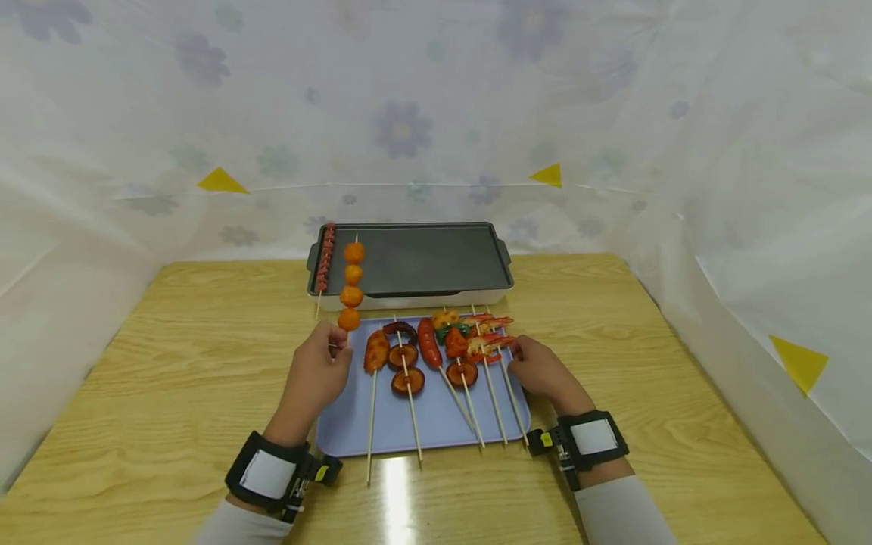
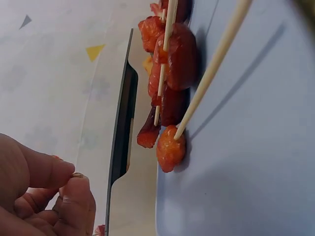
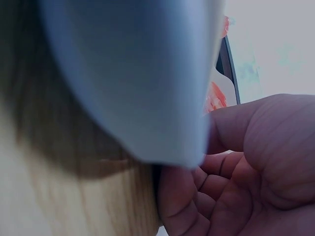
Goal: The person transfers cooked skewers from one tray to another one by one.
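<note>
My left hand [image 1: 319, 371] pinches the stick of a skewer of orange balls [image 1: 351, 296], held upright in front of the griddle's left part. In the left wrist view, thumb and fingers [image 2: 71, 196] meet on the stick; the balls are mostly hidden. My right hand [image 1: 543, 371] grips the right edge of the lavender tray [image 1: 344, 424]; in the right wrist view the tray's rim [image 3: 182, 123] lies between thumb and fingers. On the tray lie several skewers, among them a sausage [image 1: 429, 342], mushroom slices [image 1: 407, 381], a chicken-like piece [image 1: 376, 351] and shrimp [image 1: 485, 344].
Behind the tray stands a dark rectangular griddle [image 1: 425, 257] with side handles. One skewer of small red pieces [image 1: 326, 257] lies along its left side. Several skewer sticks jut past the tray's front edge over the wooden table [image 1: 170, 378]. Flowered sheeting [image 1: 402, 129] surrounds the table.
</note>
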Demonstrator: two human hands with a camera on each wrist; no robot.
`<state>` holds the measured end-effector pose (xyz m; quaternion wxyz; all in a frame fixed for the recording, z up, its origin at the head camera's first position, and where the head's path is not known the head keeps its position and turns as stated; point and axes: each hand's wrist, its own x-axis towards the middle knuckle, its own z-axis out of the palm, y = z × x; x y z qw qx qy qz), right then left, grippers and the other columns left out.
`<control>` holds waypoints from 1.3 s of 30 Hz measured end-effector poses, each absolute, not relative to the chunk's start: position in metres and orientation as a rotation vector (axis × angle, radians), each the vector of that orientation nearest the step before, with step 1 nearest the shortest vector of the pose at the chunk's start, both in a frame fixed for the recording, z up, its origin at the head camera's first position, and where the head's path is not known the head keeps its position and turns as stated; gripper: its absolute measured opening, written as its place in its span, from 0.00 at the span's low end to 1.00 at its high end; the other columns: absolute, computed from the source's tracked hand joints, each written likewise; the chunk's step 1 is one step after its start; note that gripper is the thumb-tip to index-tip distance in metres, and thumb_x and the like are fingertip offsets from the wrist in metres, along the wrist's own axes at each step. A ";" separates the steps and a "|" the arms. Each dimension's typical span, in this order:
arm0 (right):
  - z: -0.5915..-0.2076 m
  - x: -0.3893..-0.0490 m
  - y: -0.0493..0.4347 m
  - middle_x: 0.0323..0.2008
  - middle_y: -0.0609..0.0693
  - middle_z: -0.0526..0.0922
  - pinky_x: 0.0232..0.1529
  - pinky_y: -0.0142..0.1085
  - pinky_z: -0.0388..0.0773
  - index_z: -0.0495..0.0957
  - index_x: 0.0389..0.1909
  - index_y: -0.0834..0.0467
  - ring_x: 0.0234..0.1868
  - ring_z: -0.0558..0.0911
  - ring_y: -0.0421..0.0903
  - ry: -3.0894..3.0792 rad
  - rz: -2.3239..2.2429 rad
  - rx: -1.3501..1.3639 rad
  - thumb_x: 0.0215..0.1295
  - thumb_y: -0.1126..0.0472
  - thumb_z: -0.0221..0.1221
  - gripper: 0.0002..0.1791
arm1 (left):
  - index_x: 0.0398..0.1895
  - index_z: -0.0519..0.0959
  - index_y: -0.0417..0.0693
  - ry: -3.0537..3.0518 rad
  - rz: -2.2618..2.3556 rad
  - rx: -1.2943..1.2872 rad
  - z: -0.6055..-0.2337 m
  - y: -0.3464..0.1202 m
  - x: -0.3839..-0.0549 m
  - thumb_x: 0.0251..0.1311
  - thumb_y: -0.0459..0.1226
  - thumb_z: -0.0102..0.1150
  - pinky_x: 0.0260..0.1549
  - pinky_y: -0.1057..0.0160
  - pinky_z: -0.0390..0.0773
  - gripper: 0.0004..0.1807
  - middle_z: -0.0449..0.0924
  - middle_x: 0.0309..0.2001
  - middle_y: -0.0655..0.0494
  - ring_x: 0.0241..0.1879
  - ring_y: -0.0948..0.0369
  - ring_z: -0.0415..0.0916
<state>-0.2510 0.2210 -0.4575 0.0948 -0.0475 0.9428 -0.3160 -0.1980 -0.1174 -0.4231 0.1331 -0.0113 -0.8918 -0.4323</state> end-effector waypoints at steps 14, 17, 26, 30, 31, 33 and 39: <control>-0.458 -0.251 0.222 0.24 0.54 0.67 0.21 0.37 0.62 0.67 0.34 0.62 0.23 0.68 0.48 2.769 -0.951 -0.138 0.58 0.66 0.48 0.04 | 0.35 0.73 0.38 -2.807 -1.141 -0.013 -0.432 -0.115 -0.169 0.55 0.29 0.55 0.28 0.58 0.74 0.05 0.76 0.30 0.48 0.28 0.57 0.70; -0.459 -0.251 0.222 0.24 0.54 0.67 0.21 0.37 0.63 0.67 0.34 0.62 0.23 0.68 0.48 2.777 -0.949 -0.140 0.59 0.66 0.48 0.04 | 0.35 0.73 0.38 -2.825 -1.145 0.007 -0.430 -0.116 -0.161 0.55 0.29 0.55 0.26 0.59 0.73 0.05 0.76 0.29 0.48 0.27 0.57 0.69; -0.460 -0.253 0.224 0.24 0.54 0.67 0.20 0.37 0.63 0.67 0.36 0.62 0.23 0.69 0.48 2.764 -0.947 -0.146 0.60 0.66 0.47 0.05 | 0.31 0.74 0.38 -2.864 -1.120 0.039 -0.429 -0.117 -0.146 0.51 0.28 0.55 0.22 0.61 0.70 0.04 0.73 0.24 0.50 0.23 0.58 0.67; -0.460 -0.253 0.223 0.24 0.54 0.67 0.21 0.37 0.63 0.68 0.36 0.62 0.23 0.69 0.48 2.761 -0.950 -0.136 0.60 0.66 0.48 0.05 | 0.30 0.75 0.37 -2.896 -1.139 0.083 -0.434 -0.117 -0.142 0.49 0.28 0.55 0.20 0.62 0.69 0.04 0.71 0.22 0.51 0.22 0.59 0.66; -0.460 -0.253 0.223 0.24 0.54 0.67 0.21 0.37 0.63 0.67 0.36 0.62 0.23 0.69 0.48 2.762 -0.950 -0.137 0.60 0.66 0.48 0.05 | 0.29 0.75 0.37 -2.903 -1.152 0.095 -0.435 -0.116 -0.142 0.48 0.27 0.55 0.20 0.62 0.69 0.04 0.71 0.22 0.52 0.22 0.59 0.66; -0.460 -0.253 0.223 0.24 0.54 0.67 0.21 0.37 0.63 0.67 0.36 0.62 0.23 0.68 0.48 2.764 -0.959 -0.132 0.60 0.66 0.48 0.05 | 0.29 0.75 0.37 -2.919 -1.166 0.114 -0.437 -0.115 -0.141 0.47 0.27 0.55 0.20 0.62 0.68 0.04 0.71 0.22 0.52 0.22 0.59 0.66; -0.459 -0.253 0.224 0.23 0.53 0.66 0.20 0.36 0.63 0.68 0.36 0.62 0.22 0.68 0.47 2.764 -0.966 -0.152 0.59 0.67 0.48 0.05 | 0.23 0.73 0.40 -2.946 -1.118 0.099 -0.440 -0.107 -0.140 0.43 0.26 0.54 0.18 0.63 0.64 0.03 0.68 0.19 0.53 0.20 0.59 0.65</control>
